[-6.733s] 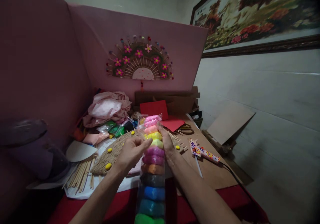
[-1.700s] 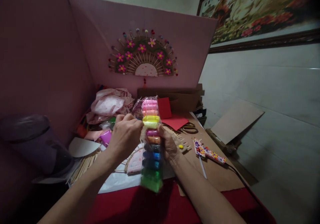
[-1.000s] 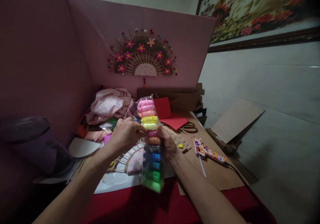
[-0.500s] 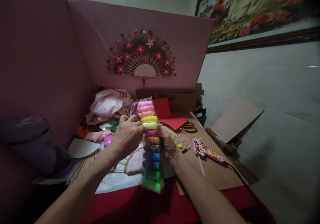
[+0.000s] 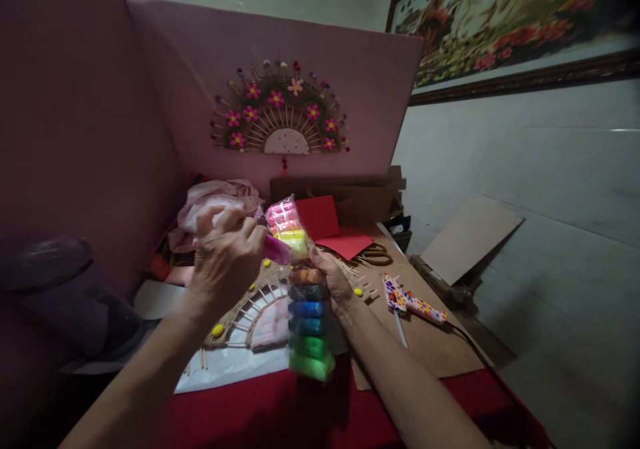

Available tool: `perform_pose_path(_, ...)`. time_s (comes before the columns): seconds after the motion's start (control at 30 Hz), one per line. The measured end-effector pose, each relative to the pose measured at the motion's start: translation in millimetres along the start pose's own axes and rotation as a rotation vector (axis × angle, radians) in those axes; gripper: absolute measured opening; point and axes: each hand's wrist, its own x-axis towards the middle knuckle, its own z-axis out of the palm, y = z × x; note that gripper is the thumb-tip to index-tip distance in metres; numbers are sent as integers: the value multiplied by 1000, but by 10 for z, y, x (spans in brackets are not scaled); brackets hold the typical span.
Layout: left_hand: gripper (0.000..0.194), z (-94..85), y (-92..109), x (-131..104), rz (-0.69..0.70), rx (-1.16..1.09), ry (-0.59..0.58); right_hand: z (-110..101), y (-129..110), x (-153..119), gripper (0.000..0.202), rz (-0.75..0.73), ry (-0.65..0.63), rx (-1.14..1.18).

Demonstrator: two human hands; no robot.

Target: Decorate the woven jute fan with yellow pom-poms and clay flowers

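Observation:
A clear strip pack of coloured clay [image 5: 309, 309] hangs over the table's front part, pink and yellow at its top, blue and green below. My right hand [image 5: 333, 281] grips its right side near the middle. Closed around the end of a purple clay packet [image 5: 278, 250], my left hand [image 5: 227, 255] is left of the pack, and the packet sticks out sideways from the pack's middle. Beneath the hands lies an unfinished stick fan [image 5: 270, 322] with a pale dotted centre and yellow discs.
A floral glue gun [image 5: 413, 304] with a cord lies on brown cardboard [image 5: 450, 352] at the right. Scissors [image 5: 376, 255] and red sheets [image 5: 345, 241] are behind. Crumpled pink cloth [image 5: 220, 199] sits back left. A flowered fan [image 5: 285, 112] hangs on the pink board [image 5: 165, 55].
My left hand has moved left, and the purple packet in it now sticks out of the strip pack. The pack's upper part has tilted left. The view has shifted slightly.

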Motion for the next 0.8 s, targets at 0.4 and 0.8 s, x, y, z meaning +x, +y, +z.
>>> perform_pose_path(0.4, 26, 250, -906, -385, -495, -26, -28, -145, 58, 39, 35, 176, -2, 165)
perform_pose_path(0.8, 43, 608, -163, -310, -1065, -1573, -373, -207, 72, 103, 41, 197, 30, 150)
